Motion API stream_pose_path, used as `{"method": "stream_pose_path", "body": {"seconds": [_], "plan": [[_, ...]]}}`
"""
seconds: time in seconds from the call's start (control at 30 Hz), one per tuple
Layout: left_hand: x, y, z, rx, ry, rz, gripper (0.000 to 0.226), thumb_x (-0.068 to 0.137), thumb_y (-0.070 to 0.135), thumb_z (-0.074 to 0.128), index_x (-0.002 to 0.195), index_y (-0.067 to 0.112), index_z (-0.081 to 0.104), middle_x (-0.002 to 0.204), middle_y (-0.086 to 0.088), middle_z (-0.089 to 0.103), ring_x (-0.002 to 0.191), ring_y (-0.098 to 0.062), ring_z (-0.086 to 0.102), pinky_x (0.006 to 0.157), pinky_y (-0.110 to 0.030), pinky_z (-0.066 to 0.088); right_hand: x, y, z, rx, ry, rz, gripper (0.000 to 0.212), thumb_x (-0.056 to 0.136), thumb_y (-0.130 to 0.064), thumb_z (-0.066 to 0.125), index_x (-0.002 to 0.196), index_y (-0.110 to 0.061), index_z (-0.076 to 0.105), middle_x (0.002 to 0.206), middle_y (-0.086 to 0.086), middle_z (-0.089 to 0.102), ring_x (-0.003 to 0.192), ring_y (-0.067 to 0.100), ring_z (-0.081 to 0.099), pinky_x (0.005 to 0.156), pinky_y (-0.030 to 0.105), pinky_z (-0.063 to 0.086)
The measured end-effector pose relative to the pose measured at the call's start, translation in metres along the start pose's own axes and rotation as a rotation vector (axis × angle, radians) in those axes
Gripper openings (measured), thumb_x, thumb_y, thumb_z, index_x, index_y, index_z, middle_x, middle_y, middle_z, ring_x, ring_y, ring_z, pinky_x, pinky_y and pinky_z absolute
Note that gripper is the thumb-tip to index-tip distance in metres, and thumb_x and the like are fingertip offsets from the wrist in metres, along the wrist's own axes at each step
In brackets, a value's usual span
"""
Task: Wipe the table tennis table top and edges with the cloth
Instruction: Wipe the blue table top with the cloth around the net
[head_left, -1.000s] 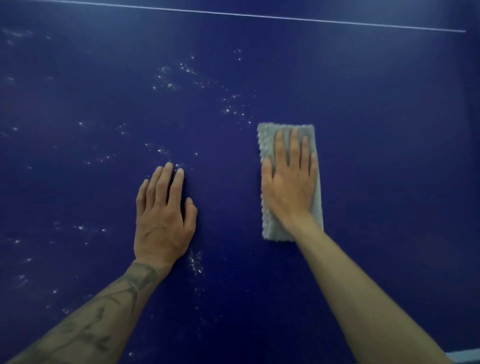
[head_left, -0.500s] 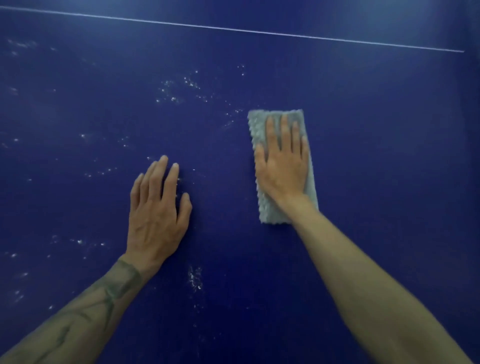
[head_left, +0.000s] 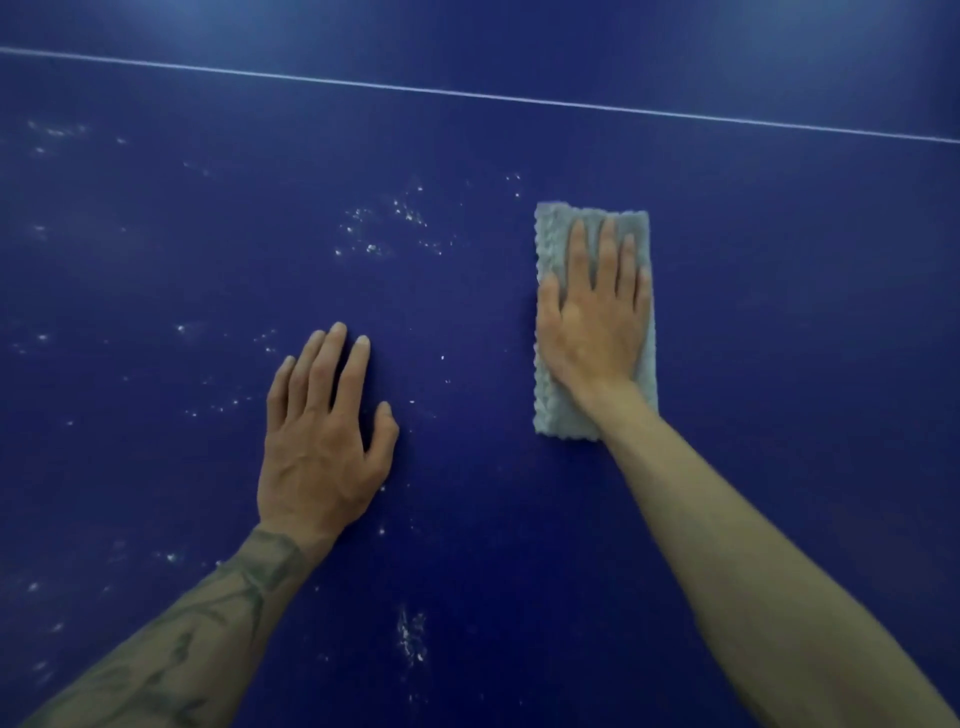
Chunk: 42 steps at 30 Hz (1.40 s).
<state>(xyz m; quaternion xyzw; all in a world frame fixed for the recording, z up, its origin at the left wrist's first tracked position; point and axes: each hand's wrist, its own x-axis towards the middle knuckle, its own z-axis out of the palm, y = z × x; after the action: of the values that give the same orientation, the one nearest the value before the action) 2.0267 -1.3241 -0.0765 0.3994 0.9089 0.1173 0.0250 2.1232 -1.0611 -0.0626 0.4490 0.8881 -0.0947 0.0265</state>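
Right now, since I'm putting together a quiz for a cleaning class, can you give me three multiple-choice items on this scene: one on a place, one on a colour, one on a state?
1. Where does the cloth lie?
A. flat on the table under the right hand
B. hanging off the table's edge
C. bunched up on the floor

2. What colour is the table top?
A. green
B. dark blue
C. grey

3. How does the left hand lie?
A. flat on the table, fingers straight, holding nothing
B. curled round a spray bottle
C. clenched in a fist in the air

Answers:
1 A: the right hand presses flat on the pale grey cloth.
2 B: the surface is dark blue, crossed by a white line.
3 A: its palm rests on the bare top among white specks.
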Motion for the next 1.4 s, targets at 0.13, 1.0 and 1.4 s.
{"method": "stream_pose_path", "body": {"seconds": [0.13, 1.0, 1.4], "plan": [[0.001, 0.001, 0.0, 0.009, -0.003, -0.002, 0.064, 0.104, 0.037, 0.041, 0.161, 0.008, 0.035, 0.17, -0.012, 0.028, 0.16, -0.029, 0.022, 0.13, -0.053, 0.018, 0.035, -0.056, 0.003, 0.053, 0.007, -0.07, 0.069, 0.112, -0.045, 0.025, 0.171, -0.022, 0.001, 0.179, 0.007, -0.005, 0.165, 0.028, -0.006, 0.133, 0.05, 0.001], [0.003, -0.002, 0.003, -0.003, 0.014, 0.007, 0.062, 0.103, 0.034, 0.042, 0.16, 0.007, 0.038, 0.169, -0.013, 0.03, 0.159, -0.029, 0.024, 0.129, -0.053, 0.02, 0.054, -0.068, 0.004, -0.022, -0.021, -0.247, 0.068, 0.111, -0.047, 0.025, 0.171, -0.023, 0.005, 0.179, 0.006, -0.001, 0.165, 0.025, -0.003, 0.134, 0.046, 0.0], [0.003, -0.001, -0.002, 0.008, -0.008, 0.001, 0.061, 0.104, 0.032, 0.043, 0.158, 0.003, 0.039, 0.169, -0.015, 0.03, 0.159, -0.03, 0.025, 0.129, -0.053, 0.02, -0.007, -0.095, 0.014, -0.039, -0.077, -0.469, 0.067, 0.111, -0.045, 0.024, 0.171, -0.023, 0.007, 0.179, 0.004, -0.001, 0.165, 0.022, -0.004, 0.133, 0.047, 0.005]]}}
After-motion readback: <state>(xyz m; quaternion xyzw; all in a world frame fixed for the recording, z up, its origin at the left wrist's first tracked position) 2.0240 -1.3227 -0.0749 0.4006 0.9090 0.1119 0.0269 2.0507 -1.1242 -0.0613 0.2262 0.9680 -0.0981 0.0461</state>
